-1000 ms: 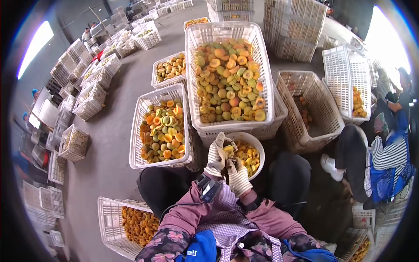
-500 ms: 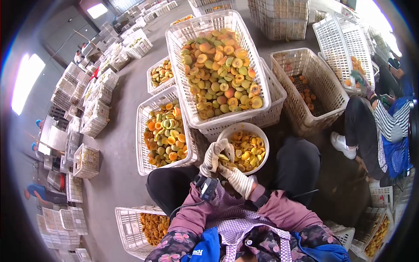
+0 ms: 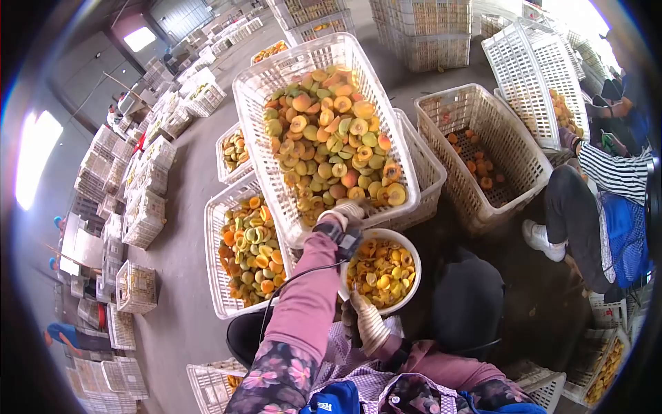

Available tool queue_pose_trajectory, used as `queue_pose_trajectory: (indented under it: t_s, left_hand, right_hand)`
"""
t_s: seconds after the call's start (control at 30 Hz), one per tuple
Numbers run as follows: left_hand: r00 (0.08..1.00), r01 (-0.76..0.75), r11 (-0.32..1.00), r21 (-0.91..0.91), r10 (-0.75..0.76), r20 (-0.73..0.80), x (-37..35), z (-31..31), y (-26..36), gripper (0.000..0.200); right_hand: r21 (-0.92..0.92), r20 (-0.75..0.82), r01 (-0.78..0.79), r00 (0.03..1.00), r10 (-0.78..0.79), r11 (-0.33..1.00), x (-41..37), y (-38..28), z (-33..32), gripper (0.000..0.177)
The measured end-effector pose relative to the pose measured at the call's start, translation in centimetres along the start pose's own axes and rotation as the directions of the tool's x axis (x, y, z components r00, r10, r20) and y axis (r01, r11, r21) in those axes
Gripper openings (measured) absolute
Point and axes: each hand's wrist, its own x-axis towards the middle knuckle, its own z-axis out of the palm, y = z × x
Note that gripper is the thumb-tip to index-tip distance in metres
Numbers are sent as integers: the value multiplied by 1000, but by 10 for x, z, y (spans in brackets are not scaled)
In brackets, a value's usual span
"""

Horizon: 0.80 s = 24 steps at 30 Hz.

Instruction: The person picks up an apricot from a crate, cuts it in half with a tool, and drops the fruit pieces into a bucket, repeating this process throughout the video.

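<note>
My left hand [image 3: 347,212], in a pale glove, reaches over the near rim of a raised white crate [image 3: 249,148] and touches the fruit at its near end. The crate holds many halved, green to orange apricots [image 3: 331,131]; my fingertips are partly hidden there. My right hand [image 3: 370,316], gloved too, is closed at the near rim of a white bucket [image 3: 416,257]. What its fingers hold is too small to make out. Yellow apricot pieces [image 3: 383,272] lie in the bucket, which stands between my knees.
Left of the raised crate stands a crate [image 3: 212,265] of apricot halves. A deeper crate [image 3: 476,155] on the right holds a few orange fruits. A co-worker's striped sleeve [image 3: 610,172] and white shoe [image 3: 543,238] show at right. Stacked crates [image 3: 434,41] stand behind.
My left hand has left my right hand at the bucket and moved forward into the raised crate. My right hand has moved slightly down, staying by the bucket's near rim. The view has shifted.
</note>
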Motion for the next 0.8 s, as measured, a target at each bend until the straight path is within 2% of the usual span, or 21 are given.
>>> queue_pose_trajectory:
  t_s: [0.03,0.1,0.13,0.17,0.23,0.27,0.3,0.33,0.37,0.4,0.43,0.47,0.5,0.57,0.6,0.67,0.77,0.8]
  left_hand:
    - [976,188,966,-179,-203,-72,9,7,4,48]
    - [985,123,969,-213,-146,-94,17,10,-4,44]
    - [985,122,970,-211,-144,-92,16,14,-10,44]
    - [984,33,879,-475,-112,-141,11,20,-17,42]
    - [977,-63,721,-690,-96,-189,-15,24,-10,40]
    - [960,-218,445,-869,-63,-272,-49,13,16,33]
    - [931,-350,113,-930,-63,-358,-81,7,43,27]
    - [880,-461,16,-887,-119,-460,-104,15,71,23]
    - [854,-502,-2,-865,-158,-495,-121,31,84,20]
    - [825,-543,-17,-840,-196,-530,-138,47,97,17]
    - [833,-518,37,-855,-205,-513,-152,60,101,17]
    - [873,-466,-172,-868,-247,-420,-164,66,105,18]
    - [846,-514,-193,-836,-273,-457,-170,76,108,20]
    - [779,-551,-142,-823,-441,-446,-182,93,116,28]
    - [776,-555,-141,-820,-444,-449,-187,98,116,28]
    - [721,-561,1,-828,-492,-489,-190,107,113,35]
    - [741,-510,-18,-860,-516,-429,-206,105,124,32]
    - [753,-492,-43,-869,-523,-400,-208,105,124,31]
  right_hand:
    - [1,-3,3,1000,-3,1000,2,-2,0,45]
    - [-79,-87,59,994,-66,995,-1,-4,2,44]
    - [-74,-54,36,998,-40,997,1,-4,0,43]
    - [-68,-53,37,998,-40,997,1,-4,0,43]
    - [-133,-28,97,994,-102,986,0,-4,1,40]
    - [-183,-44,159,985,-169,970,4,-6,-1,35]
    - [-435,12,610,739,-673,662,31,8,-14,30]
    - [-409,-20,553,790,-613,726,27,4,-15,28]
    - [-379,-50,489,836,-546,785,24,-5,-15,27]
    - [-494,-25,539,776,-631,682,25,-10,-15,30]
    - [-600,15,570,710,-704,562,29,-10,-19,34]
    - [-823,276,568,413,-868,8,54,1,-39,34]
    - [-630,115,652,615,-780,421,52,5,-33,36]
    - [-666,96,580,690,-717,469,38,8,-32,39]
    - [-715,106,546,702,-704,437,29,6,-29,42]
    - [-767,119,504,719,-684,396,29,8,-31,43]
    - [-843,139,424,765,-629,330,21,8,-31,40]
    - [-731,197,506,799,-568,459,17,8,-29,36]
